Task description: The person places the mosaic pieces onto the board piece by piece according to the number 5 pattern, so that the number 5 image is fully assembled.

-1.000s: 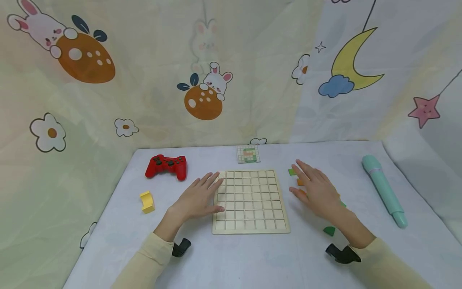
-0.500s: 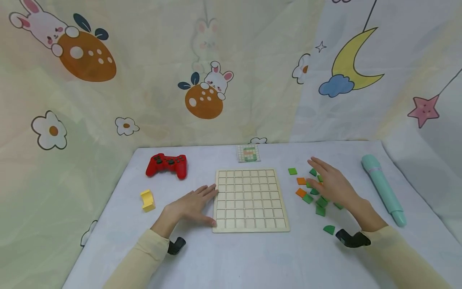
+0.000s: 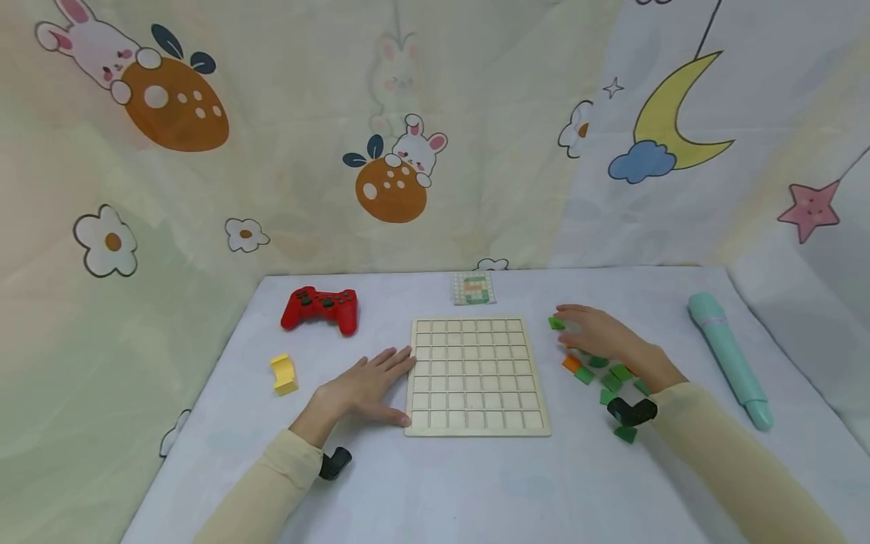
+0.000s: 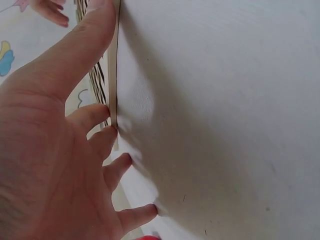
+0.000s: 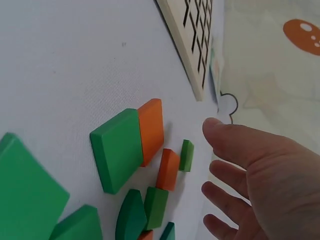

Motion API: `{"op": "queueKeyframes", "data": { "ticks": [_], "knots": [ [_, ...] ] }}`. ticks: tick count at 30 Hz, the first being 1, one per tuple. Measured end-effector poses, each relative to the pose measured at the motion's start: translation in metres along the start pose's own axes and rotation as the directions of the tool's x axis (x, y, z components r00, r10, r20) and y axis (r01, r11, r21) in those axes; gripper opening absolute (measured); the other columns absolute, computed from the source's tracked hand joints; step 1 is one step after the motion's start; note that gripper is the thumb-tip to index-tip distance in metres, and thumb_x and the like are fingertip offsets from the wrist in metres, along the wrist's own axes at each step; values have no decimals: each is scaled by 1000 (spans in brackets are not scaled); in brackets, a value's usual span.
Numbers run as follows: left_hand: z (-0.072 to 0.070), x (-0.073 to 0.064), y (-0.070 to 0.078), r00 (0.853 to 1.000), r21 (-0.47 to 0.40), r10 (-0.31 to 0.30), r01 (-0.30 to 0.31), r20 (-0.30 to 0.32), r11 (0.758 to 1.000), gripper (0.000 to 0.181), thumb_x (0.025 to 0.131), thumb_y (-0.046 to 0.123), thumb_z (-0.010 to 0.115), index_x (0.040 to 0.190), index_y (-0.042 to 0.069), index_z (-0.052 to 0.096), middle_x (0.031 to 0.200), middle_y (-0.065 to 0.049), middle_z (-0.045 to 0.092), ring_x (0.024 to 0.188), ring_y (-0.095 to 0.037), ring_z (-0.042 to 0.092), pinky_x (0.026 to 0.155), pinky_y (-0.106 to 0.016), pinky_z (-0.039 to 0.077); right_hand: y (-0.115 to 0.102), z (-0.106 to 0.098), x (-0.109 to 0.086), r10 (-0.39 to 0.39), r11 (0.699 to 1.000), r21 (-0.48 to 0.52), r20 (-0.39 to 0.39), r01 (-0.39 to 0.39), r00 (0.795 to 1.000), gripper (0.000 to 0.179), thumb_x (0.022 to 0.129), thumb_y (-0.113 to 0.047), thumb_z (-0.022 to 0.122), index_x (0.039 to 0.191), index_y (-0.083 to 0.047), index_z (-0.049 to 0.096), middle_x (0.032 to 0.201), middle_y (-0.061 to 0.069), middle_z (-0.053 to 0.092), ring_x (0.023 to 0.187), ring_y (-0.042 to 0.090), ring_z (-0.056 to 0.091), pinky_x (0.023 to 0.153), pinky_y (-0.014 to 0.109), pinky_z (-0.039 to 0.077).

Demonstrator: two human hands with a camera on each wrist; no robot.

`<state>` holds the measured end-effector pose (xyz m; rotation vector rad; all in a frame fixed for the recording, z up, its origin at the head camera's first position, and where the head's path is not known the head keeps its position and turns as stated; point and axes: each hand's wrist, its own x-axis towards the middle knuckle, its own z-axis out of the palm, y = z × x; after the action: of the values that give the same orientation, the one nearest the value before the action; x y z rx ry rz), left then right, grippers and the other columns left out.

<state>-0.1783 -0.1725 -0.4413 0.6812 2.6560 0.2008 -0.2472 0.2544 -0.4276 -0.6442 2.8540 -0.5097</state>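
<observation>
A pale wooden grid board lies flat in the middle of the table. My left hand rests at its left edge with fingers spread; in the left wrist view the thumb and fingertips lie along the board's side. My right hand hovers over the scattered tiles right of the board, fingers loosely bent and holding nothing. Beside its fingertips is a light green square tile. In the right wrist view, a green tile leans against an orange tile, with several more green and orange pieces around them.
Behind the board lies a small patterned grid card. A red game controller and a yellow block sit at the left. Along the right side lies a mint-green tube. A printed cloth backdrop rises behind the table.
My right hand first drew back rightward, uncovering the tiles, then moved left toward the light green tile. My left hand slid slightly off the board to its left edge.
</observation>
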Motion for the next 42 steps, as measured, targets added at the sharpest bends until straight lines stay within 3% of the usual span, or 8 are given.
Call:
{"op": "queueKeyframes", "data": {
  "ticks": [4, 10, 18, 24, 31, 42],
  "knots": [
    [1, 1, 0, 1000, 9, -13, 13, 6, 1000, 101, 75, 64, 70, 155, 26, 22, 164, 7, 11, 152, -24, 12, 117, -61, 20, 4, 5, 13, 26, 1000, -11, 11, -26, 1000, 45, 94, -20, 61, 133, 3, 55, 143, 25, 48, 133, 45, 41, 109, 59, 35],
    [2, 1, -1, 1000, 11, -6, 6, 6, 1000, 101, 75, 64, 70, 155, 26, 22, 164, 7, 11, 152, -24, 11, 117, -61, 19, 8, 10, 26, 42, 998, -38, -44, -44, 998, 35, 91, -11, 64, 123, 4, 62, 128, 24, 61, 121, 44, 52, 103, 57, 42],
    [2, 3, -1, 1000, 5, 16, -16, 1, 1000, 102, 75, 64, 70, 155, 25, 22, 165, 7, 11, 152, -24, 12, 116, -62, 19, 9, 16, 31, 73, 997, -12, -84, -74, 994, 30, 90, -7, 63, 119, 1, 66, 123, 22, 64, 115, 40, 57, 99, 55, 46],
    [3, 4, -1, 1000, 9, -5, 5, 9, 1000, 102, 74, 64, 71, 155, 26, 22, 165, 7, 10, 152, -24, 11, 117, -62, 19, -20, 13, 31, 36, 999, 37, -77, -33, 996, 30, 90, -7, 65, 118, 0, 67, 119, 20, 66, 106, 34, 61, 90, 48, 51],
    [3, 4, -2, 1000, 9, -18, 18, 0, 1000, 103, 74, 64, 72, 155, 26, 23, 165, 6, 11, 152, -25, 11, 117, -61, 19, -56, 19, 42, -30, 998, 49, -46, 32, 999, 30, 87, -10, 71, 115, -1, 69, 114, 14, 70, 102, 28, 63, 89, 44, 52],
    [5, 4, -1, 1000, 8, -11, 11, -3, 1000, 103, 74, 64, 72, 155, 25, 23, 165, 5, 11, 152, -27, 11, 117, -62, 20, -74, 38, 56, -61, 998, 5, -35, 61, 998, 28, 88, -11, 70, 114, -3, 70, 114, 12, 70, 104, 27, 65, 89, 40, 54]
  ]
}}
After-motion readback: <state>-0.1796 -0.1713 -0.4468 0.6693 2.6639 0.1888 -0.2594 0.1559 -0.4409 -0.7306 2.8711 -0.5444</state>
